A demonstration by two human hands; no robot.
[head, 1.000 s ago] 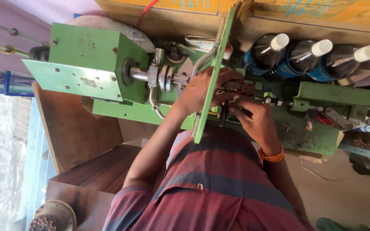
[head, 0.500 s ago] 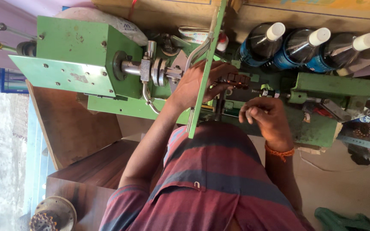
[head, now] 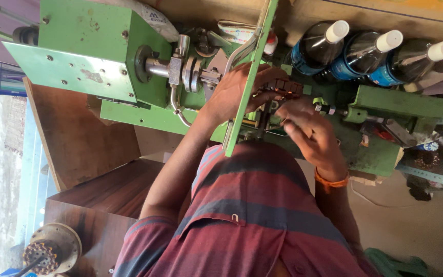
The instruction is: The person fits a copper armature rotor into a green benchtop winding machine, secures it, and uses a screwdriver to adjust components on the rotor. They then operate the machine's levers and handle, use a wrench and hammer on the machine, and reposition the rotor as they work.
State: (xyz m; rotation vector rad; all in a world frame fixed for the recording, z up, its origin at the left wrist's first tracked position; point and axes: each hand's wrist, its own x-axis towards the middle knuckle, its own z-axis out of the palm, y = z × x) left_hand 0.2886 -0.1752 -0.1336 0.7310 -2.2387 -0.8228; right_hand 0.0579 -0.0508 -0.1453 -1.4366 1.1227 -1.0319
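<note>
A green upright plate [head: 247, 77] splits the hands; dark bottles [head: 357, 54] crowd the machine's far side.

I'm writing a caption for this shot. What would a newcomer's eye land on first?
The big green machine fills the top left. At its middle, the left hand and right hand meet on a small dark wound part. Three dark bottles with white caps lie at top right.

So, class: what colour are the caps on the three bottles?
White caps on the bottles, clearest in the head view.
</note>
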